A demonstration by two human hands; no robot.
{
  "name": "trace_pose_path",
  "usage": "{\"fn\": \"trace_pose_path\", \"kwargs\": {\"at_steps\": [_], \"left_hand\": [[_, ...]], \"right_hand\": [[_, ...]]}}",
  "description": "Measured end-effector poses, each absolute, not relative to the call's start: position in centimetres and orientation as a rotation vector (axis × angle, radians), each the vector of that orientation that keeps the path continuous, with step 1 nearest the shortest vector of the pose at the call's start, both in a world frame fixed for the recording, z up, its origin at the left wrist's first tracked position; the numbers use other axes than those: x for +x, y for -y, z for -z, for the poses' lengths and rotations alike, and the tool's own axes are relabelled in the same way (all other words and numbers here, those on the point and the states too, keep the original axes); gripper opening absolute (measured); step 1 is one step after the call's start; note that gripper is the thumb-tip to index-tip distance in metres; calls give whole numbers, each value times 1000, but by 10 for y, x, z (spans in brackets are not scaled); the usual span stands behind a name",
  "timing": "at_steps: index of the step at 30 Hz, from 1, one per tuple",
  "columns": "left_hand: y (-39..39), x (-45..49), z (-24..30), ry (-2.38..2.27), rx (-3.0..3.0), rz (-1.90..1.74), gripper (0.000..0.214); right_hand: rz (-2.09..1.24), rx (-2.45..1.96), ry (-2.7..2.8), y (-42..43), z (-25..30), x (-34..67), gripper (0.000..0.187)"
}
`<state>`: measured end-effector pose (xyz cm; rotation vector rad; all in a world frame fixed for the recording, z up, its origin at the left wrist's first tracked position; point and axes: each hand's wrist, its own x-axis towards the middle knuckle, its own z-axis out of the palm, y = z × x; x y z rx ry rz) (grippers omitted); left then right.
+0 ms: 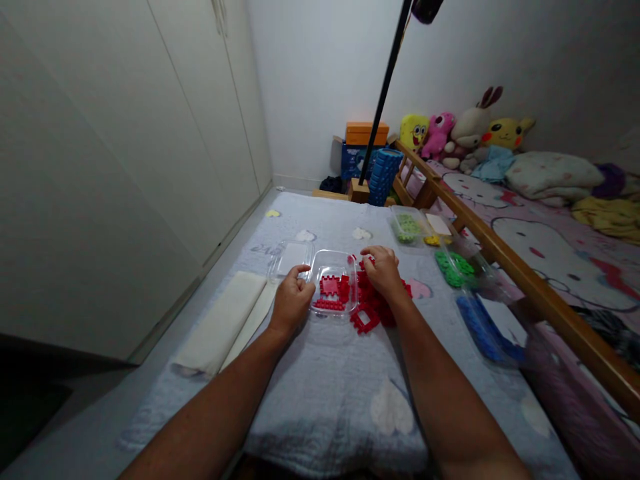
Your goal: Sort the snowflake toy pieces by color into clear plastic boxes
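Observation:
A clear plastic container [334,263] sits on the light blue blanket [325,387] with a few red interlocking pieces [331,288] inside. My left hand [291,299] grips the container's left edge, fingers curled. Right of it lies a pile of red pieces [371,317]. My right hand [384,270] rests on top of that pile with its fingers bent down into the pieces; what they pinch is hidden.
A clear lid [290,257] lies left of the container. Containers of green pieces [407,227], [454,268] and blue pieces [484,330] stand at the right, along a wooden bed rail [505,257]. Folded white cloth [220,327] at left, wardrobe doors beyond. Plush toys [465,130] on the bed.

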<state>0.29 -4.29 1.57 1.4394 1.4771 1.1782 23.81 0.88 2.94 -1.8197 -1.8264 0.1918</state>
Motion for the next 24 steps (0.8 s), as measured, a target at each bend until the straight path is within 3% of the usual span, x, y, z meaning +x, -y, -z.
{"fn": "trace_pose_path", "kwargs": {"at_steps": [6,14,24], "left_hand": [[40,2,-11,-1533,1440,-1194,41],[39,2,-9,-1519,1424,-1235,38],[38,3,-8,-1470,1370,-1241,41]], "right_hand": [[-212,-1960,1970,-32,-25,231,43],[-95,-1923,2123,-42,-21,229,23],[-338,-1540,1822,5,-52,241,23]]}}
